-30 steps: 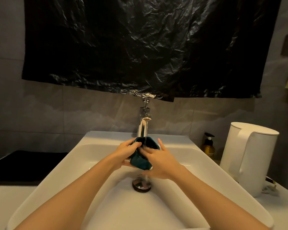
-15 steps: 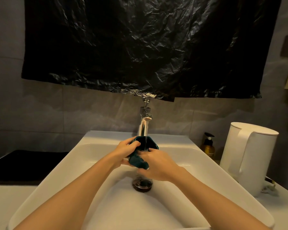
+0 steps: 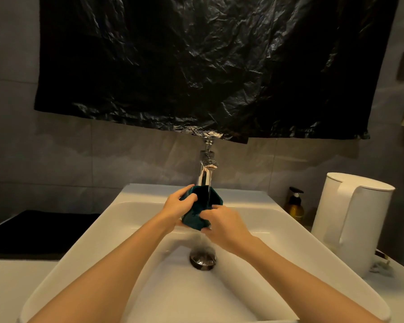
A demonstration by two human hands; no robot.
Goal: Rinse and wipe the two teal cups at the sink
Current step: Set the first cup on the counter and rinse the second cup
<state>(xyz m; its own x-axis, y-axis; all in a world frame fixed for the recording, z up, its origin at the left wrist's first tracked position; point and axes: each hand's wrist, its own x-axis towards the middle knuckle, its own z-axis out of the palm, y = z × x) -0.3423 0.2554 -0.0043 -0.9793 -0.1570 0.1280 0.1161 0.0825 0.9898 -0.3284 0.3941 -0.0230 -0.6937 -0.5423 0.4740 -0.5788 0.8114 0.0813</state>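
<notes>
A teal cup [image 3: 202, 205] is held over the white sink [image 3: 117, 229], under the chrome tap [image 3: 204, 173]. A thin stream of water runs from the tap into the cup's open mouth and spills down toward the drain [image 3: 202, 259]. My left hand [image 3: 176, 205] grips the cup's left side with the thumb over its rim. My right hand [image 3: 224, 223] is wrapped around the cup's lower right side. I see only one teal cup; a second is not in view.
A white electric kettle [image 3: 350, 220] stands on the counter to the right of the sink, with an amber pump bottle [image 3: 295, 205] behind it. A black mat [image 3: 33, 231] lies on the left. A black plastic sheet [image 3: 208, 66] hangs on the wall above the tap.
My right hand has curled from fingers spread over the cup's rim to a closed hold on its lower side. The cup has stayed under the water stream.
</notes>
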